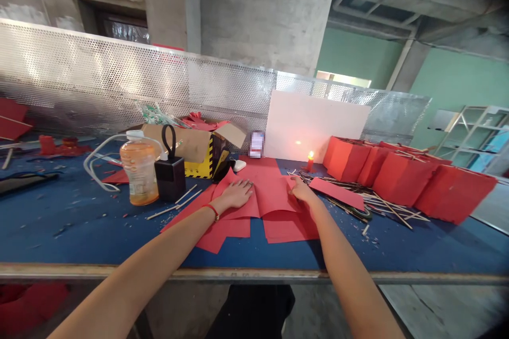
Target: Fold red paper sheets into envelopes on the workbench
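Bare forearms (348,270) are stretched over the blue table (87,238). Red paper (274,196) is spread there, covered on its left by the left hand (237,194), laid flat, nothing clasped; near its right edge it is touched by the right hand (301,190); whether pinched cannot be told. Beyond, a candle (310,163) is lit before a board (314,122).

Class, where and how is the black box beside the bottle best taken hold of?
Probably by the loop on top of the black box, coming from above and slightly right: the loop stands upright, while the bottle crowds the box's left side.
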### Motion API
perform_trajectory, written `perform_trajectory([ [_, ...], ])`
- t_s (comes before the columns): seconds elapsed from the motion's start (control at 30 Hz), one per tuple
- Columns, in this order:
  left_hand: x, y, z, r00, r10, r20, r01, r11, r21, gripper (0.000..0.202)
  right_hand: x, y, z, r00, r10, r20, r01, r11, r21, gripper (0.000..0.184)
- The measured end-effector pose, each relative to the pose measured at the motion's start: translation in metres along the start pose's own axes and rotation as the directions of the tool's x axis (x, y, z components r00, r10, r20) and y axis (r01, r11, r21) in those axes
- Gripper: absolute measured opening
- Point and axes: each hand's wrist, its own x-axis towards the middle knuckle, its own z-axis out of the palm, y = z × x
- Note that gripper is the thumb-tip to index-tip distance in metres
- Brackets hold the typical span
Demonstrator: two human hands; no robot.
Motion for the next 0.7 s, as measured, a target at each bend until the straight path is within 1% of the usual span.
perform_trajectory([
  [0.07, 0.002, -0.001, 0.001, 1.000, -0.010, 0.022, 0.010, 1.000, 0.024, 0.056, -0.002, -0.001, -0.003, 0.997, 0.029, 0.064, -0.028, 0.999, -0.015, 0.068],
  [0.17, 0.004, -0.003, 0.003, 1.000, -0.011, 0.013, 0.011, 0.999, 0.035, 0.057, -0.006, -0.004, -0.007, 0.990, 0.064, 0.129, -0.062, 0.998, -0.018, 0.069],
  [0.27, 0.005, -0.005, 0.006, 1.000, -0.003, 0.000, 0.003, 0.999, 0.033, 0.059, -0.011, -0.006, -0.013, 0.977, 0.129, 0.168, -0.131, 0.991, 0.003, 0.072],
  [0.33, 0.006, -0.005, 0.007, 1.000, -0.001, 0.000, 0.001, 0.999, 0.033, 0.059, -0.015, -0.008, -0.016, 0.972, 0.165, 0.168, -0.170, 0.985, 0.015, 0.073],
  [0.47, 0.006, -0.006, 0.008, 1.000, -0.013, 0.000, 0.013, 1.000, 0.027, 0.057, -0.025, -0.016, -0.025, 0.971, 0.171, 0.167, -0.186, 0.980, 0.076, 0.074],
  [0.57, 0.005, -0.006, 0.008, 1.000, -0.012, -0.015, 0.012, 1.000, 0.019, 0.058, -0.031, -0.022, -0.030, 0.957, 0.176, 0.230, -0.213, 0.966, 0.145, 0.081],
  [0.63, 0.004, -0.008, 0.005, 0.999, -0.008, -0.050, 0.008, 1.000, 0.003, 0.060, -0.032, -0.022, -0.030, 0.953, 0.166, 0.255, -0.212, 0.963, 0.165, 0.087],
  [0.7, 0.003, -0.008, 0.002, 0.995, -0.002, -0.103, 0.001, 1.000, -0.009, 0.061, -0.029, -0.019, -0.025, 0.969, 0.122, 0.215, -0.169, 0.963, 0.212, 0.091],
])
